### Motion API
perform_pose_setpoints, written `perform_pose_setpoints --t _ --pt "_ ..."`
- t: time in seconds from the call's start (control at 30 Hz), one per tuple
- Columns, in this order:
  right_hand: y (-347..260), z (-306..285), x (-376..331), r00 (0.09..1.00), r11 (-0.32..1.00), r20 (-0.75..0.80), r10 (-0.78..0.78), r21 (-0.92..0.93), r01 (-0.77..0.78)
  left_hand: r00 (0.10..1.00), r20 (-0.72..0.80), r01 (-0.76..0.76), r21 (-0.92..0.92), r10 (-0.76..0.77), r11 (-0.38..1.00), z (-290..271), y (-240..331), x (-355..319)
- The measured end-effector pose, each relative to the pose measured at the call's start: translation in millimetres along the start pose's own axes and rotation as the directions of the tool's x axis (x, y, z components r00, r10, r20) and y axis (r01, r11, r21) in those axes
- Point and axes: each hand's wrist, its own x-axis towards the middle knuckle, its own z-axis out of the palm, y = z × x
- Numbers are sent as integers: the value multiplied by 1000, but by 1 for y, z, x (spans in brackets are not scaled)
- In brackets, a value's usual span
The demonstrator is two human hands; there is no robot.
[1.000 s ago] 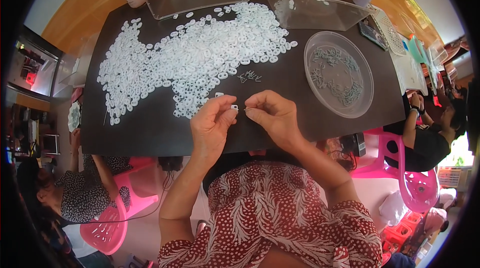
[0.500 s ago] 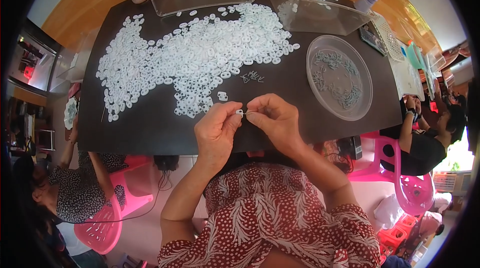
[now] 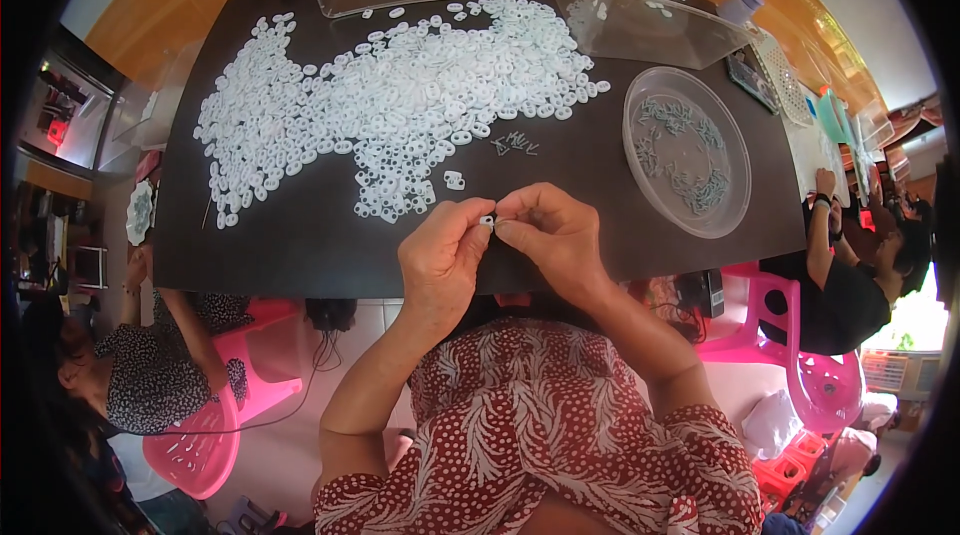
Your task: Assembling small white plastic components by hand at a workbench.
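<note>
Dark surface [image 3: 590, 180]: left fingers [image 3: 466, 212] clamp one white piece [image 3: 487, 221], seemingly unfinished; right fingers [image 3: 540, 199], pinched together just beside it, hide any contents. Beyond them, a white heap [image 3: 420, 85] and grey pins [image 3: 516, 142] seem unworked.

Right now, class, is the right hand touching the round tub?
Apart. The head view shows a strip of dark tabletop between the right hand and the round tub.
</note>
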Motion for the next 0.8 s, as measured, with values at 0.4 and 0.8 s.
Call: perform_pose_setpoints --t 0.4,0.8 --pt "-2 7 3 1000 1000 22 8 -19 -8 996 -69 56 -18 -57 998 1 -2 -7" --pt "6 8 2 996 989 13 -86 -119 87 987 -75 116 -276 -142 954 4 -14 -10"
